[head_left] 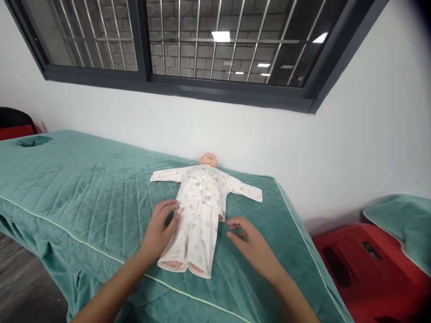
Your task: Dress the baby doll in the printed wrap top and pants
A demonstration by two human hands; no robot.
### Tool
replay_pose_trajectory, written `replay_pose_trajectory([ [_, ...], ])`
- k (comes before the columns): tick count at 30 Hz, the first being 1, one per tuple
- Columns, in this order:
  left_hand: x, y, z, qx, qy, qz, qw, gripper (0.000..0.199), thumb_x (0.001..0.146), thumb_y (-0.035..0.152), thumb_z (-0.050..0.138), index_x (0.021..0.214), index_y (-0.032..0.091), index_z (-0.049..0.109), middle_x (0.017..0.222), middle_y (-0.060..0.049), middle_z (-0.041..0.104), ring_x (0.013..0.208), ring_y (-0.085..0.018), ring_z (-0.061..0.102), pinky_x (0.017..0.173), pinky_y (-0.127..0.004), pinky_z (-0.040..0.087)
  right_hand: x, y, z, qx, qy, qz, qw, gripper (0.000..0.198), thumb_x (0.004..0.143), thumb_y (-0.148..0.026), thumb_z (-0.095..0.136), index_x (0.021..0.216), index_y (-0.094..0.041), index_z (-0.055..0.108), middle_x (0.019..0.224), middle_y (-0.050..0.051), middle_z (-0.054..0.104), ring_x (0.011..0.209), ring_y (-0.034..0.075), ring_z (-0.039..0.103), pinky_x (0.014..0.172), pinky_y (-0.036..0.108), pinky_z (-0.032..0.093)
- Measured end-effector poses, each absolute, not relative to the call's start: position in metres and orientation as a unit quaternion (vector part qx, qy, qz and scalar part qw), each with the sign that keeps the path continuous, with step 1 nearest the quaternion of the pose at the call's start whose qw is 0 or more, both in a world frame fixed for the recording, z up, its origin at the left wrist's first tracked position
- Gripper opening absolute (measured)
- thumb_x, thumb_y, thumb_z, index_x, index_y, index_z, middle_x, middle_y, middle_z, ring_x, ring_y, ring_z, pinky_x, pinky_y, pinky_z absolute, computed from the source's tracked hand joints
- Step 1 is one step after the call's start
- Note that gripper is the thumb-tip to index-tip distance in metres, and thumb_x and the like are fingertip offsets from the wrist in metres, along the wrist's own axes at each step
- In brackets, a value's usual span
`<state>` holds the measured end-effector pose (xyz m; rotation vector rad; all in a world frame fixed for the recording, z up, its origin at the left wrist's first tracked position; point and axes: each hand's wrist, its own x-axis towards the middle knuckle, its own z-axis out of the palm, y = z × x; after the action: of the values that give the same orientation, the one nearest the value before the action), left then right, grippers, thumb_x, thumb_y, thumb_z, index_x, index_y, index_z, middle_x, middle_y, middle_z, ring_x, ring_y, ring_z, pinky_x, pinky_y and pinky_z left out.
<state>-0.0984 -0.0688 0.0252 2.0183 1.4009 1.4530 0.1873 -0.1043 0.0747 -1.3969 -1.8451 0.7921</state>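
Observation:
A baby doll (208, 159) lies on its back on a green quilted bed cover (111, 202), its head against the wall. It wears a white printed jacket (202, 186) with both sleeves spread out, and matching white trousers (193, 235). The doll's feet show only a little inside the trouser cuffs. My left hand (160, 226) is at the trousers' left edge near the waist, fingers apart; whether it touches the cloth I cannot tell. To the right of the trousers, my right hand (251, 242) hovers apart from them with loosely curled fingers and nothing held.
A white wall (242, 134) with a dark-framed, barred window (218, 92) runs behind the bed. At the right stands a red plastic object (370, 269), partly under a green cloth (400, 220). The cover has a round hole (34, 141) at the far left, near a black-and-red chair (16, 123).

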Motion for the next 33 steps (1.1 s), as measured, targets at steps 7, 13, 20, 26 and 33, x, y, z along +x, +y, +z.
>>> replay_pose_trajectory([
  [7,-0.069,-0.002,0.032,0.735,0.415,0.494,0.209,0.022,0.094,0.034,0.054,0.105,0.025,0.070,0.130,-0.005,0.061,0.135,-0.023,0.040,0.117,-0.048,0.030,0.137,-0.037,0.097,-0.490,-0.821,0.116,0.267,0.026,0.086,-0.023,0.065,0.110,-0.023,0.058,0.115,0.006,0.059,0.107,0.024,0.056,0.088,0.037,0.049],
  [13,-0.071,-0.017,0.022,0.688,0.444,0.505,0.274,0.026,0.098,0.032,0.047,0.099,0.027,0.073,0.138,-0.003,0.056,0.136,-0.023,0.038,0.114,-0.044,0.032,0.124,-0.027,0.076,-0.495,-0.816,0.084,0.285,0.004,0.094,-0.019,0.055,0.093,-0.022,0.056,0.097,0.006,0.059,0.094,0.023,0.056,0.077,0.036,0.047],
  [20,-0.072,-0.025,0.026,0.673,0.472,0.513,0.247,0.029,0.098,0.029,0.047,0.084,0.024,0.071,0.099,-0.005,0.062,0.101,-0.020,0.053,0.094,-0.037,0.039,0.117,-0.028,0.067,-0.441,-0.773,0.164,0.425,0.010,0.098,-0.019,0.050,0.095,-0.023,0.058,0.097,0.004,0.061,0.089,0.017,0.057,0.076,0.030,0.046],
  [26,-0.073,-0.022,0.027,0.668,0.451,0.533,0.257,0.030,0.097,0.027,0.047,0.071,0.019,0.061,0.087,-0.004,0.061,0.089,-0.017,0.052,0.084,-0.033,0.038,0.115,-0.029,0.060,-0.419,-0.818,0.130,0.372,0.012,0.096,-0.017,0.052,0.093,-0.022,0.063,0.091,0.004,0.062,0.088,0.019,0.055,0.079,0.034,0.043],
  [33,-0.075,-0.014,0.020,0.515,0.499,0.605,0.346,0.034,0.094,0.038,0.052,0.067,0.018,0.053,0.073,0.001,0.051,0.072,-0.013,0.048,0.070,-0.027,0.037,0.122,-0.033,0.059,-0.392,-0.791,0.201,0.425,0.011,0.093,-0.020,0.056,0.086,-0.021,0.065,0.077,0.001,0.063,0.073,0.015,0.055,0.069,0.029,0.042],
])
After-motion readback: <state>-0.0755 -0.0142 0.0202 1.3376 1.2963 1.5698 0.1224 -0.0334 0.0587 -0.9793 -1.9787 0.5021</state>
